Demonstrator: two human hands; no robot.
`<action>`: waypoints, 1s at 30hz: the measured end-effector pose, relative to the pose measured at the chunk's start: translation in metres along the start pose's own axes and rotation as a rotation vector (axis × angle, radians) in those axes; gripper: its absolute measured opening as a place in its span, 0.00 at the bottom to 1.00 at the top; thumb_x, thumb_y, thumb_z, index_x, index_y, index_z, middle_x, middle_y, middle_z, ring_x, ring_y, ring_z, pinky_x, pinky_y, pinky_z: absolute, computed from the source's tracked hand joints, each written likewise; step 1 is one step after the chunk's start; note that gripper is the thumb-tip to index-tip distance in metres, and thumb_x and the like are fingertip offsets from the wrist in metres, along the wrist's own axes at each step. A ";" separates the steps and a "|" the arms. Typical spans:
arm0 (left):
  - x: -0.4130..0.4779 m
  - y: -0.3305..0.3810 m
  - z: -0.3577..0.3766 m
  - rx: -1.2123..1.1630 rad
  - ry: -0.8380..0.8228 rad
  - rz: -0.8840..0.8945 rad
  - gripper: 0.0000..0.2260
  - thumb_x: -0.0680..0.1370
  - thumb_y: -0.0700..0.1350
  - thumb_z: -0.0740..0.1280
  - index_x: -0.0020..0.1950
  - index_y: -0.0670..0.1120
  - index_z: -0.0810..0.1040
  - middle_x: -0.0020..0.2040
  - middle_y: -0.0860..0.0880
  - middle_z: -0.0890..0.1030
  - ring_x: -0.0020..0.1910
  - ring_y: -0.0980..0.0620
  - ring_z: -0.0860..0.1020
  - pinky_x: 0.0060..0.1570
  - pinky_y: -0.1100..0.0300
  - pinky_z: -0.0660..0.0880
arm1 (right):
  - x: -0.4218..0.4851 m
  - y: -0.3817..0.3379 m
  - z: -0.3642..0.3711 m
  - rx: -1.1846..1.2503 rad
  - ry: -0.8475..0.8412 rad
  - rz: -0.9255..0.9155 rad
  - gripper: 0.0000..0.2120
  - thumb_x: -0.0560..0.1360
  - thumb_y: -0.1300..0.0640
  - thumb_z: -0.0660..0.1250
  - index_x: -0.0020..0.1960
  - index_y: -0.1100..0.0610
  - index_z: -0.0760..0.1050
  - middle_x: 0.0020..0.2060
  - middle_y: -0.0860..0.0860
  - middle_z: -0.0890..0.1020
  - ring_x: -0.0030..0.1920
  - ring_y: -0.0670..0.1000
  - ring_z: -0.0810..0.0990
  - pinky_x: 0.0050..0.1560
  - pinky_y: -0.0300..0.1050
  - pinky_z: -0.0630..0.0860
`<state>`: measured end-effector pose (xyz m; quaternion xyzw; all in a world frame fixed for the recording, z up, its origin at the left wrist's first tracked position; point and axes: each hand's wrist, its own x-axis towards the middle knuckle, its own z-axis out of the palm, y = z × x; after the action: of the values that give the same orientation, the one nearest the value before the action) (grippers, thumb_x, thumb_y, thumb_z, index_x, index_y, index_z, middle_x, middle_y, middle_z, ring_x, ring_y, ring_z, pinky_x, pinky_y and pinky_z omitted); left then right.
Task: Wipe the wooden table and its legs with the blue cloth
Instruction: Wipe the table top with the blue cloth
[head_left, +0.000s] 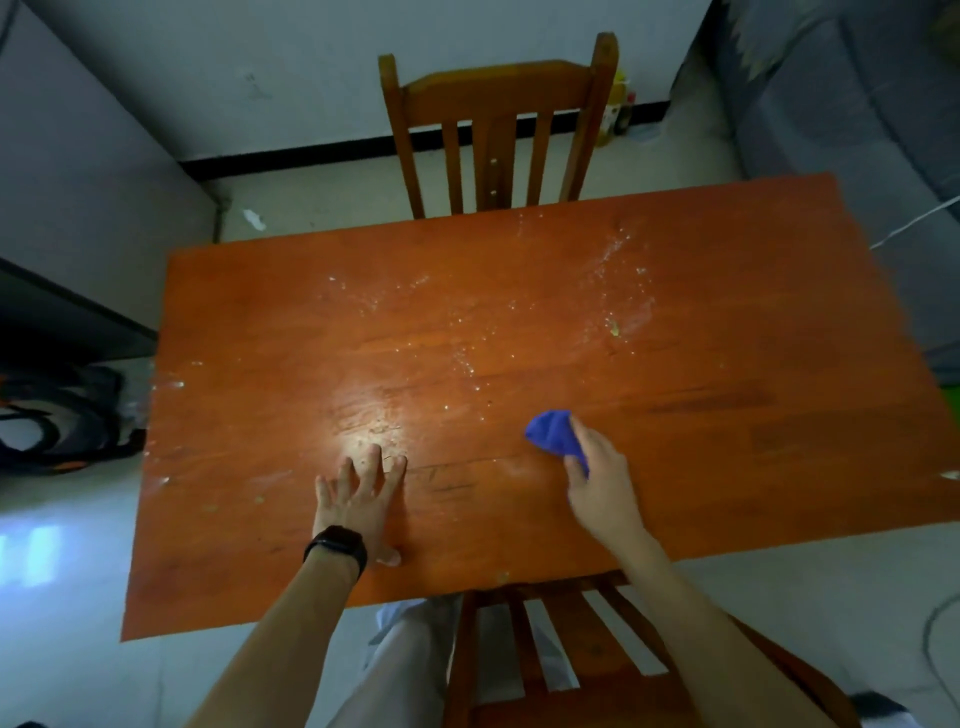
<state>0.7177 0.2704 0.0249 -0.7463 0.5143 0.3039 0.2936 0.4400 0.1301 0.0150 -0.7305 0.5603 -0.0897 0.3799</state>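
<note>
The orange-brown wooden table (727, 441) fills the middle of the view, its top speckled with white crumbs and smears toward the far right. My right hand (602, 483) presses a bunched blue cloth (553, 434) onto the tabletop, right of centre near the front. My left hand (358, 499) lies flat on the table with fingers spread, a black band on its wrist. The table legs are hidden beneath the top.
A wooden chair (498, 130) stands at the far side of the table, and another chair (571, 665) is tucked in at the near edge by my legs. A dark bag (57, 415) lies on the floor at left. Grey fabric furniture (857, 104) sits at the right.
</note>
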 end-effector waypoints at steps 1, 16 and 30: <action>0.000 0.000 0.000 -0.005 0.001 0.000 0.61 0.67 0.61 0.77 0.77 0.56 0.29 0.78 0.46 0.30 0.78 0.34 0.38 0.73 0.30 0.46 | 0.011 0.014 -0.019 -0.032 0.118 0.062 0.27 0.80 0.60 0.63 0.77 0.52 0.61 0.67 0.49 0.73 0.67 0.50 0.71 0.70 0.57 0.67; 0.003 -0.020 0.012 -0.245 -0.013 0.078 0.62 0.61 0.64 0.76 0.71 0.68 0.24 0.75 0.55 0.23 0.75 0.41 0.27 0.71 0.27 0.42 | -0.007 -0.022 0.026 -0.019 -0.032 0.050 0.25 0.80 0.56 0.61 0.76 0.49 0.61 0.66 0.47 0.73 0.66 0.50 0.72 0.67 0.52 0.70; 0.003 -0.041 0.023 -0.293 0.057 0.218 0.58 0.67 0.63 0.75 0.75 0.64 0.29 0.76 0.55 0.26 0.76 0.42 0.30 0.72 0.32 0.45 | -0.046 -0.081 0.106 -0.096 -0.153 0.030 0.26 0.80 0.61 0.62 0.77 0.52 0.61 0.72 0.50 0.69 0.71 0.52 0.68 0.71 0.48 0.62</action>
<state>0.7533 0.2985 0.0130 -0.7292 0.5505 0.3843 0.1321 0.5435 0.2259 0.0078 -0.7441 0.5443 -0.0006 0.3874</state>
